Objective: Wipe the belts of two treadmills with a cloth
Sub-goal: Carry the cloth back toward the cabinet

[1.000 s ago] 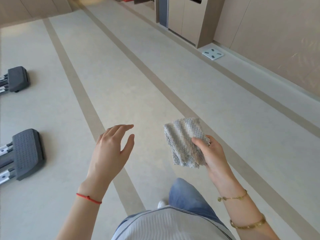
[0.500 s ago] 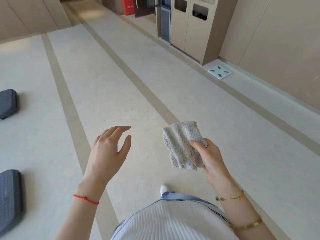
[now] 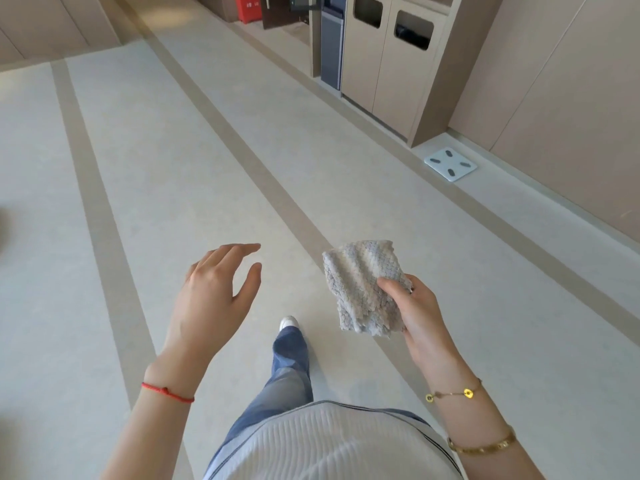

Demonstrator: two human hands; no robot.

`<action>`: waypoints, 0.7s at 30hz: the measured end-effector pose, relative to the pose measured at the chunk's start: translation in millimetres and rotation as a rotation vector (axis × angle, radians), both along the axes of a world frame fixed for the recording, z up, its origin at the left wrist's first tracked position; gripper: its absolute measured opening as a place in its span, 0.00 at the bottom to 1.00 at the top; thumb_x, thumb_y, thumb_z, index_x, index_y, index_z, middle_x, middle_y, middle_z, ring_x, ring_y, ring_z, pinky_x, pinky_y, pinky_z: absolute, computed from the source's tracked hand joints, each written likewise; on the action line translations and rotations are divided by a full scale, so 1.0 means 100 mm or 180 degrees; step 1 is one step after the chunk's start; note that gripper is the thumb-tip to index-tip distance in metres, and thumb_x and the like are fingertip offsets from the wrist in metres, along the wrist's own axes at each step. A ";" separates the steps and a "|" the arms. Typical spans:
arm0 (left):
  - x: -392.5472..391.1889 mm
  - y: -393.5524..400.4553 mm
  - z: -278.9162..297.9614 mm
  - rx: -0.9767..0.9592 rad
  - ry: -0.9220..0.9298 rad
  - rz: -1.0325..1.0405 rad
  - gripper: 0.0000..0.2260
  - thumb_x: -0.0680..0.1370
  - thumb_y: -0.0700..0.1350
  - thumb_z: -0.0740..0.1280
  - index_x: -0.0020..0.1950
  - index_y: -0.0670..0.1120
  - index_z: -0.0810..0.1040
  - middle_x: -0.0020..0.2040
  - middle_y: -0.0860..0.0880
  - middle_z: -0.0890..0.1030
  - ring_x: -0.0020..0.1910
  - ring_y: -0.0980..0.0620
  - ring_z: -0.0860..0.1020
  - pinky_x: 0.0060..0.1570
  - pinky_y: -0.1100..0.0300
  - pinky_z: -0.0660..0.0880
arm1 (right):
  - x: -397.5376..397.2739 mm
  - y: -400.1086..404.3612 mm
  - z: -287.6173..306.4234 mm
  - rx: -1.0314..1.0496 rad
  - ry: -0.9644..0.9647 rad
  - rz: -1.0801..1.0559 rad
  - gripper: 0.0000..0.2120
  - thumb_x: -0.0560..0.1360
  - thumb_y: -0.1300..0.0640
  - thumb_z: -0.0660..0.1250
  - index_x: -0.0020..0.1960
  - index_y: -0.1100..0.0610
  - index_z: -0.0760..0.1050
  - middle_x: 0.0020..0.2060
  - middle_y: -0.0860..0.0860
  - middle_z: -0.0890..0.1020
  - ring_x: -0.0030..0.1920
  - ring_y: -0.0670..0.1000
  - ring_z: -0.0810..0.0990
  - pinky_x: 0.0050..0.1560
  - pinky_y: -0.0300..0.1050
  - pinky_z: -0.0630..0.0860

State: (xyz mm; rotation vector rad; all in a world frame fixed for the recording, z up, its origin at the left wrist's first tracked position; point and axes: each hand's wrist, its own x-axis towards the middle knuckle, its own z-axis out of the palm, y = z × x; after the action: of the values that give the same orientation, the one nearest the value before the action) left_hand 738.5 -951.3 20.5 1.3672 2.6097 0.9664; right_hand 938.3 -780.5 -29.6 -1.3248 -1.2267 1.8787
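A folded grey-white knitted cloth [image 3: 360, 282] is pinched between the thumb and fingers of my right hand [image 3: 414, 306], held at waist height over the floor. My left hand [image 3: 214, 299] hovers to the left of it, palm down, fingers spread and holding nothing. No treadmill or belt is in view. My leg in blue jeans with a white shoe [image 3: 289, 322] steps forward between the hands.
Pale floor with tan stripes [image 3: 284, 199] stretches ahead. A beige cabinet with two bin openings [image 3: 391, 57] stands at the right wall, with a white bathroom scale [image 3: 450, 163] on the floor beside it. A red box [image 3: 247, 6] sits at the far end.
The view has swung right and up as I walk: the dark grey equipment ends at the left edge have left the frame, and the cabinet has come closer. The hands keep their pose.
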 end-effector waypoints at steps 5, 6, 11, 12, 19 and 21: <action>-0.98 0.80 0.01 0.0099 0.0031 -0.0108 0.12 0.80 0.44 0.65 0.63 0.46 0.79 0.58 0.51 0.81 0.39 0.52 0.70 0.52 0.49 0.74 | -0.99 0.78 0.01 -0.0038 0.0116 -0.0044 0.10 0.74 0.58 0.71 0.54 0.57 0.78 0.46 0.55 0.86 0.43 0.51 0.86 0.32 0.41 0.79; -1.22 1.00 0.04 0.0088 0.0040 -0.0146 0.12 0.80 0.44 0.66 0.63 0.46 0.79 0.58 0.51 0.81 0.39 0.50 0.71 0.53 0.49 0.75 | -1.22 0.96 0.04 -0.0017 0.0158 -0.0066 0.10 0.74 0.58 0.71 0.54 0.57 0.78 0.47 0.55 0.86 0.44 0.51 0.86 0.32 0.41 0.79; -2.25 1.91 0.14 0.0046 0.0135 -0.0322 0.12 0.80 0.44 0.65 0.64 0.46 0.79 0.58 0.51 0.81 0.47 0.47 0.78 0.56 0.47 0.75 | -2.20 1.76 0.22 0.0053 0.0239 -0.0152 0.11 0.74 0.57 0.71 0.56 0.57 0.78 0.48 0.54 0.86 0.46 0.51 0.86 0.34 0.42 0.80; -2.42 2.09 0.15 0.0032 0.0137 -0.0373 0.12 0.80 0.44 0.65 0.64 0.46 0.79 0.58 0.51 0.81 0.51 0.46 0.78 0.57 0.46 0.74 | -2.34 1.90 0.23 0.0048 0.0222 -0.0197 0.11 0.74 0.57 0.71 0.56 0.57 0.78 0.48 0.54 0.86 0.47 0.52 0.86 0.36 0.43 0.81; -3.37 3.21 0.09 -0.0037 0.0110 -0.0592 0.12 0.80 0.44 0.66 0.63 0.45 0.79 0.58 0.50 0.81 0.52 0.45 0.79 0.57 0.44 0.75 | -3.16 2.86 0.13 -0.0123 0.0103 -0.0502 0.11 0.75 0.57 0.71 0.56 0.56 0.78 0.49 0.54 0.85 0.48 0.53 0.85 0.39 0.46 0.80; -3.62 3.58 0.02 -0.0058 0.0113 -0.0651 0.12 0.80 0.44 0.65 0.63 0.45 0.79 0.58 0.50 0.81 0.48 0.44 0.79 0.55 0.44 0.75 | -3.38 3.19 0.05 -0.0136 0.0087 -0.0577 0.10 0.75 0.57 0.71 0.56 0.56 0.78 0.48 0.54 0.85 0.48 0.53 0.85 0.38 0.44 0.80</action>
State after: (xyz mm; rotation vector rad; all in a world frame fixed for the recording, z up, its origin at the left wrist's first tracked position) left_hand 376.8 -593.6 23.0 1.6219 2.4344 0.8953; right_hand 600.3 -461.5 -24.7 -1.3795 -1.0216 1.7975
